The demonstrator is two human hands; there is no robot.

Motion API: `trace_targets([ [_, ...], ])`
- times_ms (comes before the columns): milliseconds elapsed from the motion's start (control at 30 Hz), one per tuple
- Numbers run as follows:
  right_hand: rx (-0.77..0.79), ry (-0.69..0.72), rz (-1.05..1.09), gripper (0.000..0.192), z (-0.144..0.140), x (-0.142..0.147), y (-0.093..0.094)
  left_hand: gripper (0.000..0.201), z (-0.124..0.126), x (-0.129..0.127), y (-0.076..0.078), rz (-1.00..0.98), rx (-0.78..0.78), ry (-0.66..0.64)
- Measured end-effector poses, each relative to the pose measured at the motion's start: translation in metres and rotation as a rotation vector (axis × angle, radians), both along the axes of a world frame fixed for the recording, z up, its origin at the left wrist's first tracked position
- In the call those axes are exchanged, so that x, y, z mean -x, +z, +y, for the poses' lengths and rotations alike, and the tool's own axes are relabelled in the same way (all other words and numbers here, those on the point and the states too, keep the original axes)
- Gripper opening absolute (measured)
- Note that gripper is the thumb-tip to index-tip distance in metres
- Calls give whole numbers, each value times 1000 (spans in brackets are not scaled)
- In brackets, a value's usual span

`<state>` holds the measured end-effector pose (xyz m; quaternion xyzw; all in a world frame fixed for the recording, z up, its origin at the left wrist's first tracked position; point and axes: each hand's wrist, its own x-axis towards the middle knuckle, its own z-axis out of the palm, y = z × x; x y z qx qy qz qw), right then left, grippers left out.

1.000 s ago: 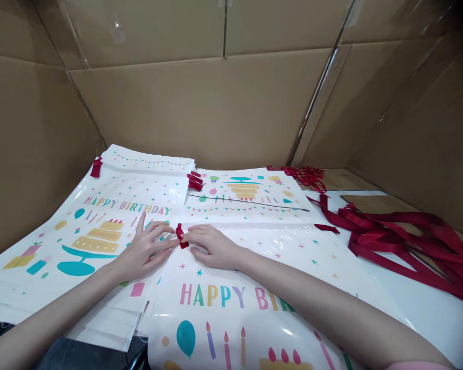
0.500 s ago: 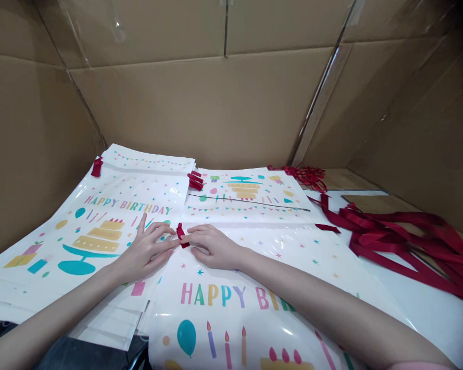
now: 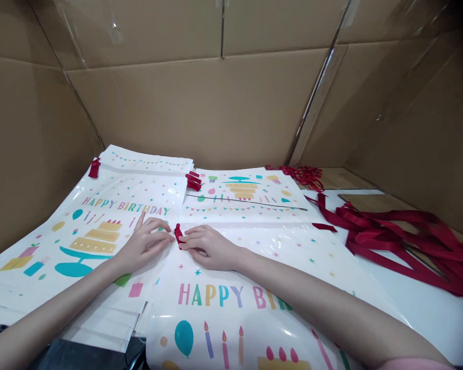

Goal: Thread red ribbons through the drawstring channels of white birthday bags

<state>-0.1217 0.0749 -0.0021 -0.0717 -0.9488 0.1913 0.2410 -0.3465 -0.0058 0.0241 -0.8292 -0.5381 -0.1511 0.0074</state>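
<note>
A red ribbon piece (image 3: 178,237) is lying at the front sheet's (image 3: 231,278) upper left corner, seemingly being positioned. The right hand (image 3: 210,247) is touching it, whether pinching unclear; the left hand (image 3: 146,242) is resting slack, grasping nothing, beside that corner. Aligning is probably calling for steady fingertips.

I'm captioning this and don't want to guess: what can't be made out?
All in the head view:
- Near sheet: lettering after "HAPPY BI", hidden by the right forearm; its lower end, cut off by the bottom edge.
- Red tab: how it is fastened, partly covered by the right hand.
- Ribbon heap: far end, cut off by the right edge.
- Dark strand: material, too thin.
</note>
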Motion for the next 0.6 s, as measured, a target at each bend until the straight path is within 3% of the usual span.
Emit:
trace_targets([
  [100, 1, 0, 4, 26, 1, 0, -1, 30, 13, 1, 1, -61, -16, 66],
  [300, -10, 18, 31, 27, 2, 0, -3, 32, 20, 1, -2, 99, -16, -93],
  [600, -1, 7, -2, 26, 2, 0, -2, 31, 22, 20, -10, 106, 59, -38],
])
